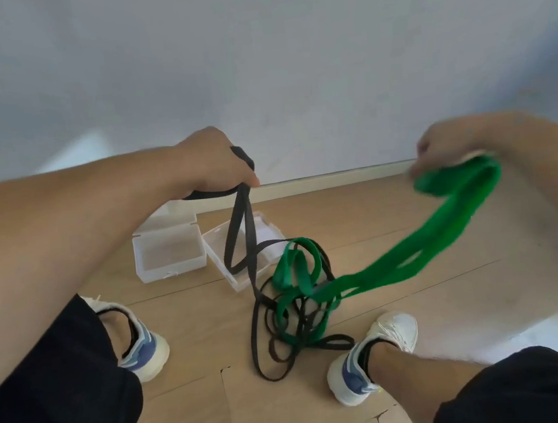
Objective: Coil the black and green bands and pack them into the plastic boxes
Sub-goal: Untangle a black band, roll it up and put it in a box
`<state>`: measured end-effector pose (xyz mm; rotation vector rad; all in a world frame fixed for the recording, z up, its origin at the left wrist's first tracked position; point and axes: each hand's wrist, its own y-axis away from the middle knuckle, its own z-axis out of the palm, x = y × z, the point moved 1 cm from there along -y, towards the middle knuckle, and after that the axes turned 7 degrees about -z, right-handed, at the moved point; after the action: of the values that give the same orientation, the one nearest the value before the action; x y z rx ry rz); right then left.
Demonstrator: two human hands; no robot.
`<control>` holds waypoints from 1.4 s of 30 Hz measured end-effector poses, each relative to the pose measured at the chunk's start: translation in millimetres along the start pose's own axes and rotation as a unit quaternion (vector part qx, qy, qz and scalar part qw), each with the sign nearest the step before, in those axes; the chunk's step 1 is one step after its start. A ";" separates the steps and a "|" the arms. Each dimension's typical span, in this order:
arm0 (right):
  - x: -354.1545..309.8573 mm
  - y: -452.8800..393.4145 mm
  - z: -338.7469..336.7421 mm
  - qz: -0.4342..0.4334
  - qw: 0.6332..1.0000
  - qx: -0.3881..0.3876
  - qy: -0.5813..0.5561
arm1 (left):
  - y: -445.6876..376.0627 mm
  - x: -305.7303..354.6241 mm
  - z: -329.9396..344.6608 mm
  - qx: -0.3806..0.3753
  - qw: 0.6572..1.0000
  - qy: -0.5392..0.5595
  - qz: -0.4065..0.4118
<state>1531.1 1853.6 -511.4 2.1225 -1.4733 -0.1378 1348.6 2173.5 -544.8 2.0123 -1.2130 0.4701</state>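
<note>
Arms reach out over the knees, both raised above the tangle [295, 313] of bands on the wood floor [394, 240]. The left hand [216, 164] is up and to the left of the tangle, forearm stretched across a dark-clothed thigh, knuckles toward the wall [254, 58]. Its fingers are curled tight round the black band [239, 236], which wraps over the fist and drops from under the thumb in two strands down into the tangle. The right hand [450, 147] is up and to the right of the tangle, blurred with motion; its fingers look bent around a bunch of green band [444, 228] loops, though exactly how they close I cannot tell through the blur. From that hand the green band runs in a long doubled sweep down to the tangle, where more green loops lie knotted among thin black coils.

Two clear plastic boxes sit on the floor just behind the tangle, toward the wall. The left box [170, 253] is open with its lid tipped back. The right box [240, 249] lies at an angle beside it, and the hanging black strands cross in front of it. One shoe [144, 349] is planted left of the tangle, the other shoe [372, 356] just right of it, nearly touching a black loop.
</note>
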 end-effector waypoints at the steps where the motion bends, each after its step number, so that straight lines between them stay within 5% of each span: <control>1: -10.3 -3.7 15.5 0.010 0.997 -0.016 0.074 | 0.5 -0.9 -1.0 0.002 1.000 -0.002 0.000; 3: -32.2 -17.9 61.5 -0.029 0.982 -0.019 0.184 | 0.8 -1.5 -2.1 0.006 1.000 -0.008 0.004; 7: -91.2 -54.1 161.2 -0.074 0.985 -0.126 -0.093 | 1.4 -2.1 -4.1 0.011 1.000 -0.009 0.001; 12: -164.1 -69.5 259.4 -0.125 0.961 -0.103 -0.223 | -4.1 -3.3 -4.9 0.008 1.000 0.009 -0.003; 17: -204.1 -89.6 298.5 -0.177 0.973 -0.099 -0.112 | -13.1 -4.8 1.9 -0.003 1.000 -0.001 -0.018; 25: -189.2 -90.5 305.7 -0.143 0.979 -0.073 -0.124 | -19.2 -1.3 4.1 0.009 0.999 0.040 -0.023; 29: -118.5 -97.5 246.3 -0.040 0.982 0.015 -0.185 | -12.9 5.3 0.4 0.045 0.996 0.081 0.019; 33: -22.3 -76.0 160.6 0.079 0.986 0.128 -0.066 | -2.1 15.2 -1.1 0.089 0.987 0.111 0.079; 36: 29.3 -42.3 104.3 0.150 0.939 0.294 -0.101 | 5.1 22.1 -1.0 0.104 0.980 0.121 0.122; 40: 64.6 -9.9 56.5 0.242 0.778 0.509 -0.278 | 12.8 30.1 0.4 0.115 0.974 0.127 0.148; 42: 70.1 -0.8 44.2 0.243 0.736 0.548 -0.313 | 16.3 32.4 2.3 0.117 0.971 0.139 0.155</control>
<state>1542.6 1774.6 -533.7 2.4915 -3.0357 0.3534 1350.1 2147.5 -519.5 1.8690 -1.3461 1.0569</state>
